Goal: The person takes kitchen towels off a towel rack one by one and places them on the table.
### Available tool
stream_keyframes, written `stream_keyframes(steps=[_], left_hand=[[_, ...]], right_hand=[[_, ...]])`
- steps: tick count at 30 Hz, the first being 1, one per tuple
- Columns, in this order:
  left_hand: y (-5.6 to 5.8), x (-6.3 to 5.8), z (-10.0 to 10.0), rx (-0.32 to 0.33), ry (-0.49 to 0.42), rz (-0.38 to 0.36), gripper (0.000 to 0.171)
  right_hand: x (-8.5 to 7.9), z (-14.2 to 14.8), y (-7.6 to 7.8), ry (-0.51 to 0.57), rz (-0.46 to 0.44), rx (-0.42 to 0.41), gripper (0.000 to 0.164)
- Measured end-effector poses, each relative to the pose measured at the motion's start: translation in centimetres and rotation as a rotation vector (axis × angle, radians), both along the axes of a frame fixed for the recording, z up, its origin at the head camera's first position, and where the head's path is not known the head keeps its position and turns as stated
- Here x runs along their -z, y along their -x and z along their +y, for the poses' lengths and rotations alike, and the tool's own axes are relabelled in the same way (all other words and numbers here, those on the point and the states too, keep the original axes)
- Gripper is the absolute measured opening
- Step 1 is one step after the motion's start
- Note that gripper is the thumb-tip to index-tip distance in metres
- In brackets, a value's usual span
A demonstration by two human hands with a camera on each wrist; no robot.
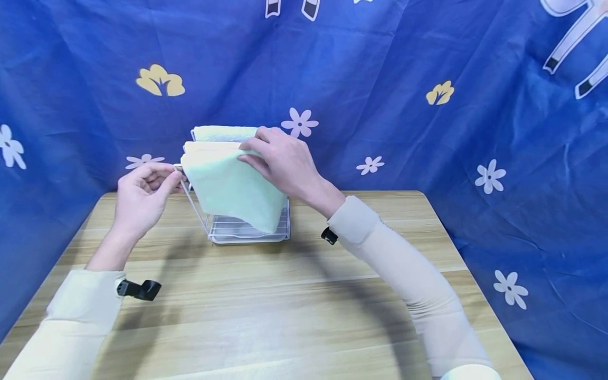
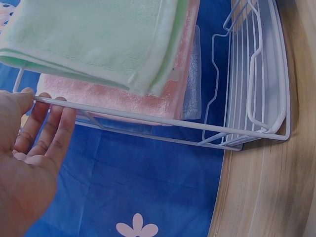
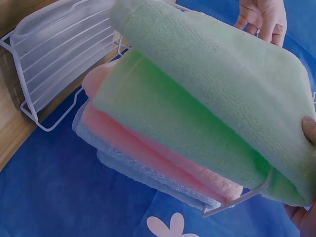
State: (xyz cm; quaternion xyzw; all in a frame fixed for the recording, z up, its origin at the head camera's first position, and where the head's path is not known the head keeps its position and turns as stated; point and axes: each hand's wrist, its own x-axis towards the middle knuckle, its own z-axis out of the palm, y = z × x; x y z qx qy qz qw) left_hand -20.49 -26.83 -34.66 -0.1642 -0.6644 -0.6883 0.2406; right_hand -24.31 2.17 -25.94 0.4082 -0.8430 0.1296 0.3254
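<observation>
A white wire rack (image 1: 195, 208) stands at the back left of the table with towels draped over its upper bars. The light green towel (image 1: 233, 187) hangs nearest. Behind it come a pink towel (image 2: 106, 96) and a pale blue towel (image 2: 193, 79). My left hand (image 1: 142, 198) pinches the rack's upper side wire, thumb against the fingers. On the other side, my right hand (image 1: 287, 161) pinches the green towel's upper right part between thumb and fingers. In the right wrist view the green towel's front layer stands away from its back layer, and only fingertips of that hand show.
A shallow tray (image 1: 247, 239) lies under the wire shelf at the rack's base. The wooden table (image 1: 266, 295) stretches in front of the rack. A blue flowered curtain (image 1: 356, 95) closes off the back and both sides. A black wrist mount (image 1: 140, 290) sticks out at the left cuff.
</observation>
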Motion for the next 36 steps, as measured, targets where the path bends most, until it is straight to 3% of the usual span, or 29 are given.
stream_keyframes(steps=[11, 25, 36], left_hand=[[-0.2, -0.2, -0.1, -0.05, 0.084, -0.015, 0.013], [-0.2, -0.3, 0.0, -0.067, 0.12, -0.032, 0.012], [-0.2, -0.3, 0.0, -0.048, 0.084, -0.025, 0.013]], right_hand=[[-0.8, 1.0, -0.3, 0.076, 0.038, -0.042, 0.023], [-2.0, 2.2, -0.7, 0.167, 0.012, -0.047, 0.022], [-2.8, 3.3, -0.8, 0.237, -0.024, -0.044, 0.021]])
